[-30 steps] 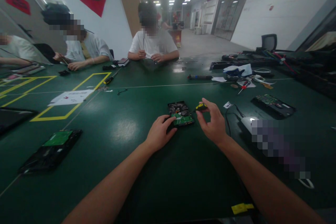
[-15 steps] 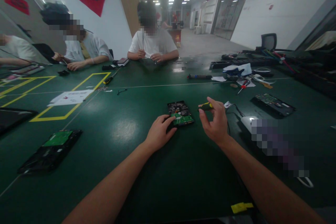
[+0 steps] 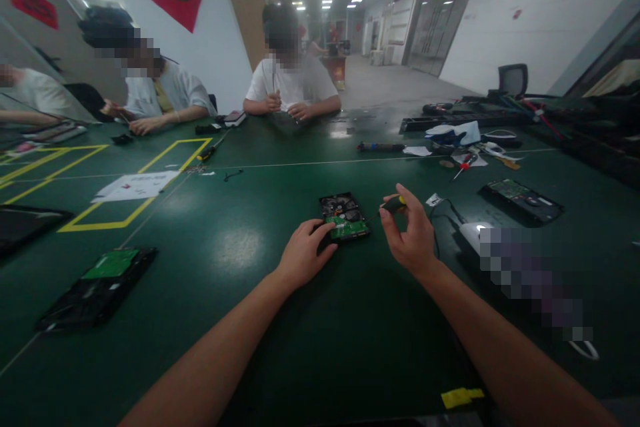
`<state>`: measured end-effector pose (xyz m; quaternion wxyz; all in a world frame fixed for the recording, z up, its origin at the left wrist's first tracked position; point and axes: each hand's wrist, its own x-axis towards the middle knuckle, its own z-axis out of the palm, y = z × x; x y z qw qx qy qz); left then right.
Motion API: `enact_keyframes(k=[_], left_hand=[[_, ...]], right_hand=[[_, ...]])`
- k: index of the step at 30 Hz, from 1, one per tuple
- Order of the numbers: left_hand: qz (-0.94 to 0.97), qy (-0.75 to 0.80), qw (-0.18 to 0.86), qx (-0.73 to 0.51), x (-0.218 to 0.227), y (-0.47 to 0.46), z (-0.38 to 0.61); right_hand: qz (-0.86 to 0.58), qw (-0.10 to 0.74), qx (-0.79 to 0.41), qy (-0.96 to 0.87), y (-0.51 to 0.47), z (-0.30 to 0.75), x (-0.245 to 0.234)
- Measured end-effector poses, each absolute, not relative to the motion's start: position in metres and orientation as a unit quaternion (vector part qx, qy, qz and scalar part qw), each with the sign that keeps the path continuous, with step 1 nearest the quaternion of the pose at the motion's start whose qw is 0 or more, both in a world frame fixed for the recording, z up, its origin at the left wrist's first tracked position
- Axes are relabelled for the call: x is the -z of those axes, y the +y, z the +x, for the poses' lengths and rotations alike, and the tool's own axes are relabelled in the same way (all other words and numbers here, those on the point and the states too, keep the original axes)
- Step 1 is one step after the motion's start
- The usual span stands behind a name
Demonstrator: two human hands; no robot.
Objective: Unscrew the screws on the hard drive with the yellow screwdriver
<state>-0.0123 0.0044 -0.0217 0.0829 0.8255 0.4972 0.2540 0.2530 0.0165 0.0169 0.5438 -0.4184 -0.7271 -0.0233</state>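
A hard drive (image 3: pixel 344 215) lies on the green table (image 3: pixel 250 293) with its green circuit board facing up. My left hand (image 3: pixel 303 255) rests against its near left corner, fingers curled on the edge, holding it still. My right hand (image 3: pixel 410 232) hovers just right of the drive, fingers pinched round a small screwdriver (image 3: pixel 396 204) with a yellow and black handle. The tool's tip points left toward the drive and stays a little short of it.
Another hard drive (image 3: pixel 97 287) lies at the near left and a third (image 3: pixel 520 199) at the right. A paper sheet (image 3: pixel 135 185) sits inside yellow floor tape. Tools and papers (image 3: pixel 465 150) clutter the far right. People sit across the table (image 3: pixel 290 90).
My right hand drew the screwdriver back from the drive, moving right and slightly up, then turned the handle in its fingers. My left hand stayed on the drive.
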Motion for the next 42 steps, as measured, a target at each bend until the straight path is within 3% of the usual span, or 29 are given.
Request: enact_keyframes(k=[42], left_hand=[[0.823, 0.502, 0.083, -0.252, 0.021, 0.0032, -0.0126]], right_hand=[[-0.437, 0.522, 0.023, -0.732, 0.014, 0.2505, -0.0203]])
